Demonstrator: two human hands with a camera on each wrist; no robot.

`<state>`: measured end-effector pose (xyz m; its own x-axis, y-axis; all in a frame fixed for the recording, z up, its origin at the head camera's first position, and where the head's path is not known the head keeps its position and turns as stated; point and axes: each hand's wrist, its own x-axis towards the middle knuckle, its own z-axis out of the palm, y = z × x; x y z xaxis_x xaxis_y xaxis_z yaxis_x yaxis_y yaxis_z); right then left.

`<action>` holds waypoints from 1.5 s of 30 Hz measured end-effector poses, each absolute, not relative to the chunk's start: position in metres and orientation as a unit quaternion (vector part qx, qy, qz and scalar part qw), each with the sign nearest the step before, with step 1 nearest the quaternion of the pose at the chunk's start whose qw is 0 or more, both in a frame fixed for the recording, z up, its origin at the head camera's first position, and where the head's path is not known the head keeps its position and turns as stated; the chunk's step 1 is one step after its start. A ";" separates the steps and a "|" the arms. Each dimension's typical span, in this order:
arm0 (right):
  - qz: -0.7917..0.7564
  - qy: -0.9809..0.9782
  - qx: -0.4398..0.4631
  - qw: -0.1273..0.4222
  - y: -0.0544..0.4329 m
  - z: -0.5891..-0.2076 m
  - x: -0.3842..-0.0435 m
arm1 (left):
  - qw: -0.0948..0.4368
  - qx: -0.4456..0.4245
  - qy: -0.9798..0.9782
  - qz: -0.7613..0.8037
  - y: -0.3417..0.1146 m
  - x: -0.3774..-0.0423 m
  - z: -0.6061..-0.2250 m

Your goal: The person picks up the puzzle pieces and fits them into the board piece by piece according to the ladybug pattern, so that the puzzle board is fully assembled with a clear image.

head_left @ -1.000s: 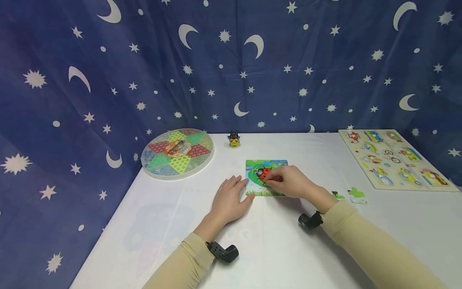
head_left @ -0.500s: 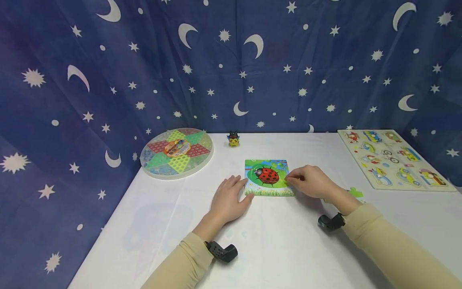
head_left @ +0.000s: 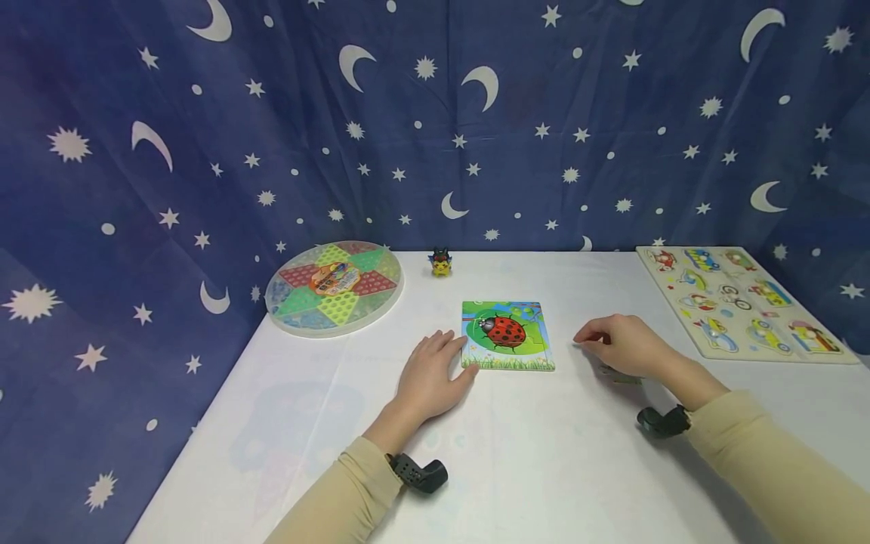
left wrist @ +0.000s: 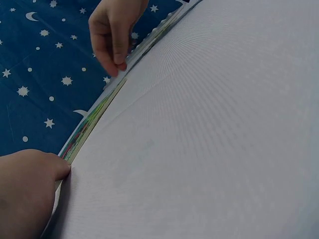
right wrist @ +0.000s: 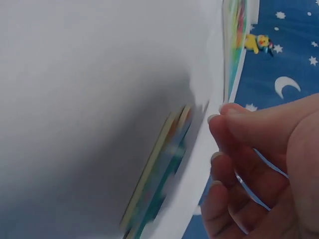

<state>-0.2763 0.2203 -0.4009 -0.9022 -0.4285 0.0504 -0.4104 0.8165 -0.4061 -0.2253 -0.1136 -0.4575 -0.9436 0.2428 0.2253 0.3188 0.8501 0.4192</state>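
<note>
A square ladybug jigsaw puzzle (head_left: 504, 335) lies on the white table. My left hand (head_left: 433, 374) rests at its left edge, fingers spread and touching the side; the left wrist view shows the thumb (left wrist: 57, 167) against the puzzle's near edge. To the right of the puzzle hovers my right hand (head_left: 627, 346), fingers loosely bent and thumb near the index finger. Nothing shows between those fingertips (right wrist: 215, 119) in the right wrist view. Below that hand lie loose puzzle pieces (right wrist: 159, 174), blurred there and mostly hidden behind the hand (head_left: 621, 376) in the head view.
A round Chinese checkers board (head_left: 334, 289) is at the back left. Near the table's back edge stands a small yellow and black toy figure (head_left: 440, 262). A wooden vehicle puzzle board (head_left: 744, 302) lies at the far right. Behind hangs a dark blue star-and-moon curtain (head_left: 408, 113).
My right hand has moved right, from over the ladybug to past the puzzle's right edge and above the loose pieces. The whole ladybug picture is now uncovered. My left hand has stayed put.
</note>
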 end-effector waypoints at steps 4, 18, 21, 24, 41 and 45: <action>-0.197 0.955 -0.216 0.042 0.238 -0.402 -0.274 | 0.081 -0.147 -0.958 -0.232 -0.113 -0.225 -0.457; -0.193 0.951 -0.208 0.124 0.270 -0.391 -0.264 | 0.080 -0.143 -0.959 -0.231 -0.113 -0.225 -0.458; -0.186 0.950 -0.213 0.134 0.270 -0.389 -0.263 | 0.083 -0.143 -0.959 -0.232 -0.114 -0.225 -0.457; -0.183 0.951 -0.212 0.134 0.269 -0.389 -0.263 | 0.083 -0.145 -0.958 -0.234 -0.113 -0.225 -0.457; -0.245 0.945 -0.186 0.112 0.244 -0.398 -0.269 | 0.078 -0.149 -0.958 -0.234 -0.113 -0.226 -0.457; -0.252 0.943 -0.196 0.098 0.234 -0.400 -0.271 | 0.078 -0.147 -0.958 -0.233 -0.113 -0.225 -0.457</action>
